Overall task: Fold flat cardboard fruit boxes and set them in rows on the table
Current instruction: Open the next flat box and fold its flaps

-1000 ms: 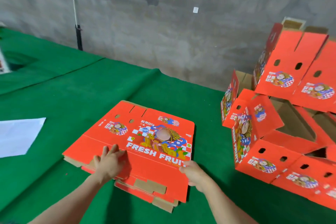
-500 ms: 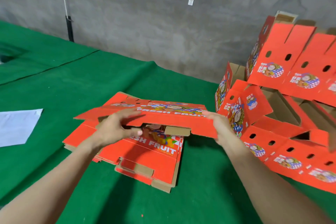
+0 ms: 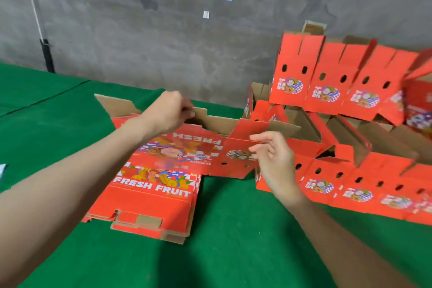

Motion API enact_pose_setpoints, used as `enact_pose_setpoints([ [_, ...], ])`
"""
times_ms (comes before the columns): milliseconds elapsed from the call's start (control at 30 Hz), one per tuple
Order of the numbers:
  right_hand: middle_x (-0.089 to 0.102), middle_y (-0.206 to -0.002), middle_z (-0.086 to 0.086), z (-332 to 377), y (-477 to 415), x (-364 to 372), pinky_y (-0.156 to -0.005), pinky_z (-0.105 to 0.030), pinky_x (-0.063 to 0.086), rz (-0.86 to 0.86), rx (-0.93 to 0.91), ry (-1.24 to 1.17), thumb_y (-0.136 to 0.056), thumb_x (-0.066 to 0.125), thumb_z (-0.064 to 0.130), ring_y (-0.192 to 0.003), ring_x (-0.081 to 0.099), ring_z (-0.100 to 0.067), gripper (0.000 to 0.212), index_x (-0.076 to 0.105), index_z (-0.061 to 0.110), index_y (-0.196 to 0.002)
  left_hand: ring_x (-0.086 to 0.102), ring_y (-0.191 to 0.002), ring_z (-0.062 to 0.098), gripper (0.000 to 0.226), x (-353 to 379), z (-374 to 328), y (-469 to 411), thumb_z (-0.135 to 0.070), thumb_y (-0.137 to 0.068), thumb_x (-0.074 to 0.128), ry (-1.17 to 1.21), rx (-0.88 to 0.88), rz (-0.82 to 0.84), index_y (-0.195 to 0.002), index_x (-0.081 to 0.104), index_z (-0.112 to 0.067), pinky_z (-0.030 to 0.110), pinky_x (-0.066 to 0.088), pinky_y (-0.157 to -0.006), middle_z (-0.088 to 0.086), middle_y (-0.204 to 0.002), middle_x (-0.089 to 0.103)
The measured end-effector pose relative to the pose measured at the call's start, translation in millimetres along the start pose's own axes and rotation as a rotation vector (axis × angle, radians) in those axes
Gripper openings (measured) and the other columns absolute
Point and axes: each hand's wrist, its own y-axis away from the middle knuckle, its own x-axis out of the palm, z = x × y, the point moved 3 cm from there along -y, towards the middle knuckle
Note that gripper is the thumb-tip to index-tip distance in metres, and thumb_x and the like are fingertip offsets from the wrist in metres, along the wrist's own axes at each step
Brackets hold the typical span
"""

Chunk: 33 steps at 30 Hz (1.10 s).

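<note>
1. Folded boxes are stacked at the right of the green bench.
2. A pile of flat boxes is laid near the front.
3. One half-open box is held above the pile.
4. Its back wall is gripped by the left hand; its side flap is pinched by the right hand.
5. The flap could be bent wrong if it is pushed too hard, or the stack could be bumped by the box.

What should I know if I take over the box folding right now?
Left hand grips the far brown edge of a half-opened box, held over the flat stack. Right hand pinches that box's end panel.
Done: folded boxes stand in rows at the right of the table, with a second layer on top.
Left: finish this box, set it in a row, then fold the rest of the stack.
</note>
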Motion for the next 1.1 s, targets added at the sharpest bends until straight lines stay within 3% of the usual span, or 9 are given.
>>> enact_pose_setpoints([
  [167,0.061,-0.115,0.000,8.1,4.1,-8.8,-0.091,-0.035,0.048,0.296,-0.078,0.304,-0.091,0.053,0.008,-0.092,0.058,-0.010,0.047,0.044,0.018,-0.136,0.053,-0.077,0.021,0.017,9.2,-61.4,-24.1,-0.009,-0.089,0.059,0.002,0.003,0.076,-0.095,0.074,-0.009,0.017,0.030,-0.064,0.010,-0.084,0.066],
  [300,0.056,-0.126,-0.002,5.2,2.6,-42.6,-0.092,-0.039,0.046,0.236,-0.113,0.427,-0.089,0.055,0.008,-0.104,0.057,-0.020,0.046,0.047,0.016,-0.133,0.049,-0.065,0.013,0.015,11.7,-99.3,-31.9,-0.011,-0.089,0.061,0.058,-0.004,0.132,-0.096,0.074,-0.011,0.013,0.030,-0.053,-0.002,-0.069,0.055],
  [433,0.060,-0.120,-0.009,21.3,-5.3,-96.4,-0.100,-0.044,0.035,-0.115,-0.433,0.607,-0.077,0.064,0.013,-0.112,0.049,-0.029,0.041,0.060,0.006,-0.117,0.054,-0.071,0.012,0.014,18.0,-133.4,-35.6,-0.010,-0.087,0.063,0.101,0.014,0.188,-0.092,0.076,-0.011,0.015,0.033,-0.055,-0.006,-0.065,0.056],
  [533,0.052,-0.136,-0.001,24.9,-31.1,-125.8,-0.113,-0.041,0.007,0.127,-0.328,1.009,-0.074,0.071,0.046,-0.133,0.035,-0.026,0.068,0.051,0.018,-0.132,0.051,-0.058,0.001,0.010,30.8,-161.1,-38.3,-0.010,-0.085,0.066,0.141,0.035,0.261,-0.085,0.076,-0.011,0.011,0.035,-0.048,-0.012,-0.059,0.057],
  [633,0.066,-0.086,0.003,16.0,-42.6,-147.4,-0.077,-0.032,0.041,0.480,-0.040,0.952,-0.077,0.073,0.045,-0.093,0.061,-0.023,0.025,0.068,0.028,-0.095,0.057,-0.062,0.006,0.016,39.8,-185.2,-42.4,-0.010,-0.091,0.059,0.407,-0.004,0.329,-0.082,0.070,-0.004,0.011,0.046,-0.061,-0.001,-0.068,0.063],
  [700,0.060,-0.068,0.002,7.6,-40.9,-161.9,-0.061,-0.031,0.039,0.535,-0.005,0.827,-0.081,0.073,0.035,-0.072,0.056,-0.020,0.015,0.067,0.024,-0.072,0.064,-0.075,0.015,0.022,34.8,-189.1,-48.6,-0.004,-0.097,0.046,0.715,-0.081,0.295,-0.089,0.066,-0.004,0.020,0.055,-0.073,0.003,-0.078,0.067],
  [800,0.058,-0.066,0.001,-5.2,-41.3,-185.6,-0.059,-0.031,0.035,0.535,0.016,0.794,-0.082,0.073,0.029,-0.065,0.049,-0.016,0.015,0.070,0.017,-0.074,0.062,-0.073,0.012,0.026,20.2,-174.2,-59.7,0.000,-0.098,0.040,0.780,-0.148,0.084,-0.092,0.064,-0.007,0.017,0.053,-0.070,0.001,-0.081,0.066],
  [933,0.061,-0.068,0.002,-12.9,-46.3,-207.7,-0.065,-0.036,0.044,0.526,0.068,0.812,-0.081,0.073,0.032,-0.067,0.053,-0.016,0.018,0.063,0.028,-0.067,0.064,-0.075,0.015,0.016,29.5,-165.6,-55.1,-0.007,-0.096,0.051,0.709,-0.170,0.074,-0.094,0.066,-0.008,0.022,0.056,-0.072,0.005,-0.084,0.068],
  [1100,0.052,-0.060,0.004,-16.2,-51.0,-220.7,-0.061,-0.033,0.037,0.487,0.106,0.837,-0.082,0.073,0.030,-0.062,0.048,-0.016,0.029,0.057,0.022,-0.059,0.064,-0.077,-0.004,0.004,39.5,-197.4,-28.8,-0.027,-0.085,0.069,0.417,0.223,0.226,-0.088,0.071,-0.026,0.013,0.049,-0.075,-0.012,-0.084,0.070],
])
